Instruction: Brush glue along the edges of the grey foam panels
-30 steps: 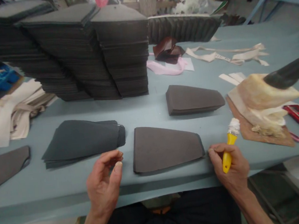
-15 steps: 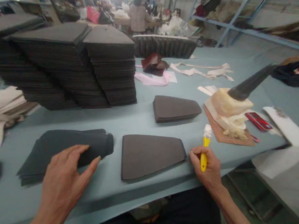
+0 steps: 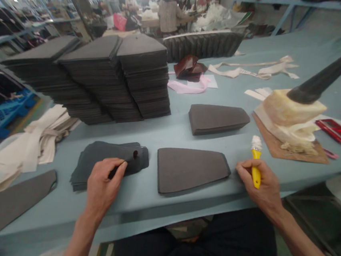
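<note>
My left hand (image 3: 106, 180) has thumb and fingers pinched at the near edge of the top dark sheet on a fanned pile of dark panels (image 3: 100, 153). That sheet bends up a little, and a small dark hole shows near its right end. My right hand (image 3: 262, 177) grips a yellow-handled brush (image 3: 255, 152), its whitish bristles pointing up and away. Between the hands lies a flat stack of dark grey tapered panels (image 3: 192, 167), its narrow end towards my right hand. Behind it is a thicker stack of similar panels (image 3: 217, 117).
Tall stacks of dark panels (image 3: 144, 78) stand at the back left. On the right, a pale yellow block-shaped container (image 3: 292, 106) with a black stick (image 3: 319, 79) sits on brown board (image 3: 312, 156), near a red phone-like object (image 3: 336, 130). Cloth strips (image 3: 38, 136) lie on the left.
My left hand has gone from spread over the dark pile to pinching the top sheet's edge. My right hand still holds the brush. The camera view has swung left.
</note>
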A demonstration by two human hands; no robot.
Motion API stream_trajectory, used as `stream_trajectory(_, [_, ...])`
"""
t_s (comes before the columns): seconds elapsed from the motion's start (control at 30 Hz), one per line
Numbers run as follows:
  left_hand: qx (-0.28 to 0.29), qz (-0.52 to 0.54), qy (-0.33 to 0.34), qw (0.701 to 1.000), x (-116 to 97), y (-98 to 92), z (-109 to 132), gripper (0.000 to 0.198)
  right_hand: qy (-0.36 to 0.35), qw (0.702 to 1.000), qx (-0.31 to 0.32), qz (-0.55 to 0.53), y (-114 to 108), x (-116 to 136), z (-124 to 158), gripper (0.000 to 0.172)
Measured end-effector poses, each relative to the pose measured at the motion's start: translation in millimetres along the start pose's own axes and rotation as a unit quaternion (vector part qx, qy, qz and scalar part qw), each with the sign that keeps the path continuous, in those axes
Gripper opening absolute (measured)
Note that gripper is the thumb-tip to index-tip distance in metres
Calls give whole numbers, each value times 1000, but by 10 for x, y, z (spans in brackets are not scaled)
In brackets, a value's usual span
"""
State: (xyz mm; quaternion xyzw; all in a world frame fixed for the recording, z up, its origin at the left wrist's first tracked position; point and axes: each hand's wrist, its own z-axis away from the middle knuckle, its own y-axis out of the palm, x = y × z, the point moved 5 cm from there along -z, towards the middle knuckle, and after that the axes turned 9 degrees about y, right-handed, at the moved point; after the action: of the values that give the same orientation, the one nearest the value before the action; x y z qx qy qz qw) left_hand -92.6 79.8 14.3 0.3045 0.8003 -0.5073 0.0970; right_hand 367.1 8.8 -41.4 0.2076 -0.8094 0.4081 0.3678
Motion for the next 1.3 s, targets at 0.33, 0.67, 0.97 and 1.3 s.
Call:
stream_trajectory(0.33, [-134, 119, -76, 981, -86, -98, 210, 30, -140, 990, 25, -16, 27, 1368, -139, 14])
stream_trajectory(0.67, [-191, 181, -92, 960, -71, -63, 369, 36, -148, 944, 263, -130, 1175, 2436, 173, 8])
stream_trajectory(0.97, [-216, 188, -81, 955, -230, 11, 482, 27, -128, 957, 259, 8, 1775, 2727, 327, 17])
stream_trajectory(1.3, [-240, 206, -186, 930, -296, -38, 657, 27, -122, 942, 305, -64, 1826, 2628, 352, 8])
